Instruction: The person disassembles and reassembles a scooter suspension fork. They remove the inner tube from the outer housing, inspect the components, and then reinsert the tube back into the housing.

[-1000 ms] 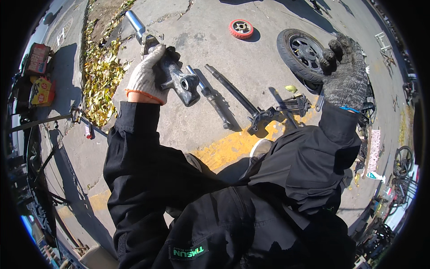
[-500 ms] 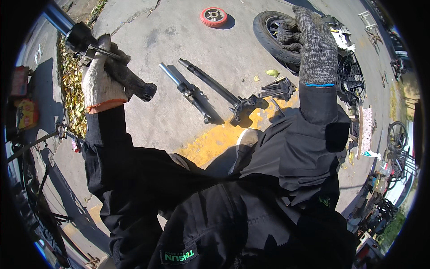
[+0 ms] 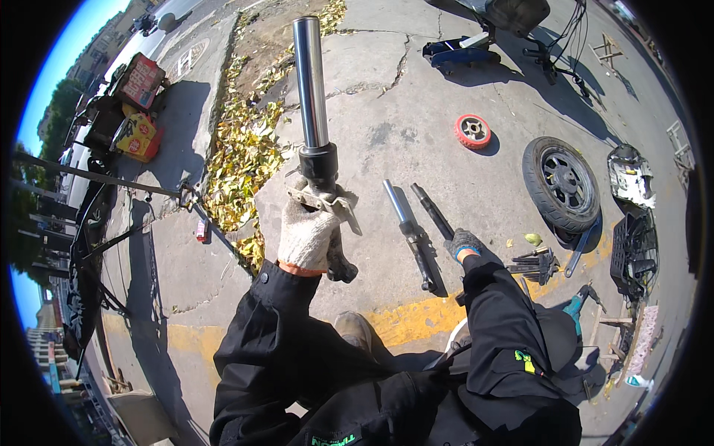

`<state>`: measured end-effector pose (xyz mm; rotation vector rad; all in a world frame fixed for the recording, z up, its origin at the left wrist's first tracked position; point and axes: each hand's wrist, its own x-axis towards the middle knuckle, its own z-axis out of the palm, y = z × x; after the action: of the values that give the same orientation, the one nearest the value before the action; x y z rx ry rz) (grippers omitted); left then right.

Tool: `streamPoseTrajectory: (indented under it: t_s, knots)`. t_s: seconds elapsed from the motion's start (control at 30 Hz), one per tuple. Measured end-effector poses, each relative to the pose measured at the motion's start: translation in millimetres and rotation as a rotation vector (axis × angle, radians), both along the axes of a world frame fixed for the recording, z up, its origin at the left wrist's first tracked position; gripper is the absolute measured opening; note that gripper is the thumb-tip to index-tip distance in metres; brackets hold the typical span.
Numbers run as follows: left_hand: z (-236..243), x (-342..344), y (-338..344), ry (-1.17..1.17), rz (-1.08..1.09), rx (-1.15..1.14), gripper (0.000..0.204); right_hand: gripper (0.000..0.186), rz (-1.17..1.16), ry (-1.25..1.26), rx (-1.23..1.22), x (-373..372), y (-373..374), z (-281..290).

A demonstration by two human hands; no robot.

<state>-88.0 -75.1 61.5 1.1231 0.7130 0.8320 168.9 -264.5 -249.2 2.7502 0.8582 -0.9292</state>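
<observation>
Fork leg [image 3: 311,97] stands near-vertical in the frame's upper centre-left; the left hand [image 3: 306,234], white-gloved, is wrapped around its lower part. At centre-right, the right hand [image 3: 465,241] meets a black tube [image 3: 431,209]; its finger closure cannot be determined. A smaller fork leg [image 3: 405,227] lies just left.

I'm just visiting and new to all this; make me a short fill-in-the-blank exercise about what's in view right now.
1. The left hand in a white knitted glove holds a thick tubular metal part, black below and shiny ____ above.
2. The right hand in a dark grey glove is at a long, slim metal tube coloured ____.
3. The small round wheel has a ____ outer band.
4. In the picture, the larger black-tyred spoked wheel lies to the ____ of the small one.

Missing words: silver; black; red; right.
</observation>
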Motion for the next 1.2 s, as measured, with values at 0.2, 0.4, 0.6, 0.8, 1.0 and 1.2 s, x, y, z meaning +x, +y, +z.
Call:
streamPoseTrajectory:
  t_s: [0.2,0.4,0.6,0.8,1.0,1.2]
  knots:
    - [15,-30,-8,0.302,-0.063,0.131,0.043,0.061,0.015,-0.026,-0.028,-2,4,1]
    - [2,-26,-16,0.255,-0.100,0.131,0.035,0.045,-0.345,-0.001,0.524,20,-23,36]
    - [-13,17,-25,0.356,-0.208,0.290,0.034,0.031,-0.913,0.368,1.474,115,16,245]
    - [11,35,-40,0.249,-0.431,0.239,0.038,0.034,-1.102,0.452,2.159,161,-17,435]
    - [37,27,-60,0.533,-0.451,0.566,0.030,0.044,-1.168,0.595,2.118,190,-77,416]
    - [38,36,-75,0.484,-0.472,0.627,0.029,0.030,-1.166,0.568,2.003,194,-98,370]
